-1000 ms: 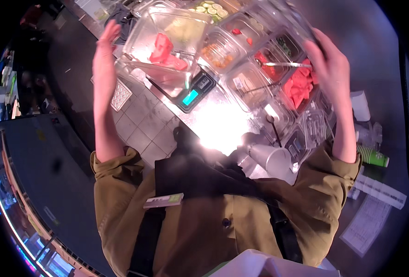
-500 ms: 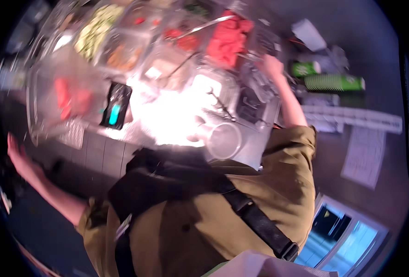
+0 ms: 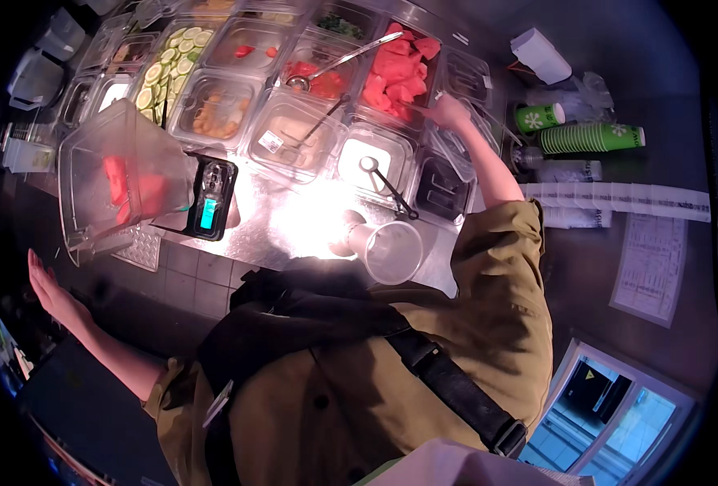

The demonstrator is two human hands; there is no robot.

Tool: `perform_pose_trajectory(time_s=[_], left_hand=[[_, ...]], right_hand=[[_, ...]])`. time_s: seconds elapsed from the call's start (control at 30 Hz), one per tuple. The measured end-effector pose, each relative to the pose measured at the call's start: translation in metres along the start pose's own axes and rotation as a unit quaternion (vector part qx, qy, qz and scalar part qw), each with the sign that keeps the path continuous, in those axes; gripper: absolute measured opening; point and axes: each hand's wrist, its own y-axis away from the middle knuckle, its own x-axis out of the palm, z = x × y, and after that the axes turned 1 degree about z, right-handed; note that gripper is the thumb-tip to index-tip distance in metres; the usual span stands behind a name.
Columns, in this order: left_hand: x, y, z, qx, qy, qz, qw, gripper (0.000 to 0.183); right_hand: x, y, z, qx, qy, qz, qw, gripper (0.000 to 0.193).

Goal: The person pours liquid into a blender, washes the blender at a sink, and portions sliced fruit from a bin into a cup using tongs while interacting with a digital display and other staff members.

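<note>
Red watermelon chunks fill a clear container at the far side. At its near right corner is my right hand, fingers curled closed; whatever they hold is hidden. Just below that hand lies a clear plastic lid. My left hand is stretched out past the counter at the far left, fingers straight and touching nothing. Between it and the counter top stands a large clear tub with a few watermelon pieces in it. A black scale with a lit display sits beside the tub.
Clear bins hold lime slices, orange pieces and chopped red fruit with a ladle. A black spoon lies over a white-filled bin. A clear cup stands at the near edge. Green cups lie at right.
My right hand has shifted left, closer to the watermelon container's corner. My left hand is slightly lower and further right in view. The blurred picture has sharpened.
</note>
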Motion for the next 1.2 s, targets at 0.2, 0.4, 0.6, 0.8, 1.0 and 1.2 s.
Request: perform_pose_trajectory(time_s=[0.2, 0.4, 0.6, 0.8, 1.0, 1.2], left_hand=[[-0.009, 0.0, 0.019, 0.024, -0.01, 0.027, 0.999, 0.041], [0.02, -0.001, -0.012, 0.031, 0.065, 0.099, 0.993, 0.048], [0.039, 0.003, -0.015, 0.043, 0.133, 0.159, 0.977, 0.048], [0.03, 0.003, -0.009, 0.032, 0.111, 0.154, 0.981, 0.05], [0.021, -0.001, -0.007, 0.03, 0.124, 0.094, 0.987, 0.044], [0.017, -0.011, -0.022, 0.038, 0.117, 0.041, 0.992, 0.04]], right_hand=[[-0.016, 0.033, -0.032, -0.094, -0.187, -0.051, 0.977, 0.026], [-0.133, 0.148, 0.131, -0.351, -0.299, -0.018, 0.887, 0.031], [-0.139, 0.189, 0.293, -0.517, 0.081, -0.122, 0.843, 0.036], [-0.155, 0.195, 0.249, -0.461, -0.127, -0.201, 0.855, 0.032], [-0.125, 0.168, 0.039, -0.143, -0.463, -0.155, 0.861, 0.036], [-0.072, 0.195, -0.048, -0.018, -0.614, -0.266, 0.743, 0.034]])
